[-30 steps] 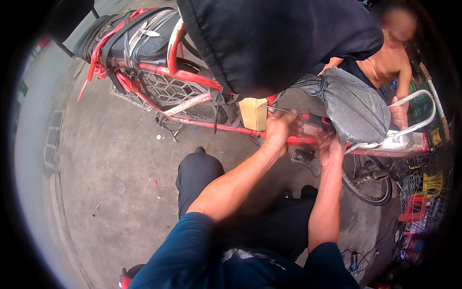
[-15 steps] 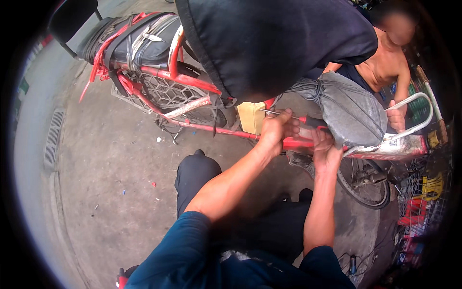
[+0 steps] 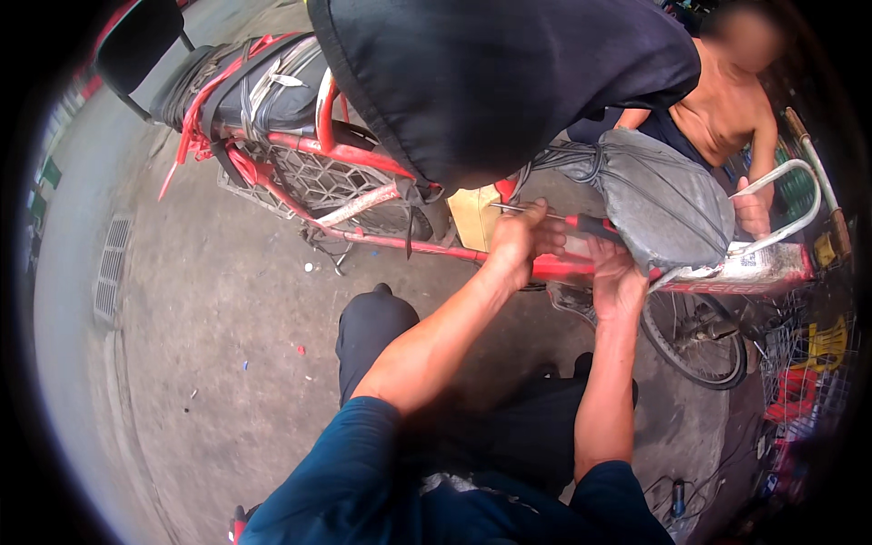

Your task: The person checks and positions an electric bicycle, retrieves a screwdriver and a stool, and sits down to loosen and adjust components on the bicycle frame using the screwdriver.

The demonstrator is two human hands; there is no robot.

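A screwdriver with a thin metal shaft and a red and black handle [image 3: 590, 225] lies across in front of me, its tip pointing left. My left hand [image 3: 520, 238] is closed around the shaft, thumb on top. My right hand [image 3: 619, 280] reaches up from below, its fingers curled at the handle, partly hidden by it. Close to the tip is a yellowish block-shaped part [image 3: 473, 218] on the red frame [image 3: 556, 265] of a cycle. A grey-covered saddle [image 3: 668, 200] bound with black cord sits just right of my right hand. What the tip touches is hard to make out.
Large black fabric [image 3: 500, 82] blocks the upper middle. Another person [image 3: 736, 100] sits at the far right, a hand near the white metal rail [image 3: 804, 195]. A cord-tied rear seat [image 3: 282, 82], a bicycle wheel [image 3: 654, 350] and a wire basket [image 3: 808, 345] stand around.
The view has shifted slightly, so the cycle and floor appear a little to the right. Both hands keep nearly the same grip on the screwdriver.
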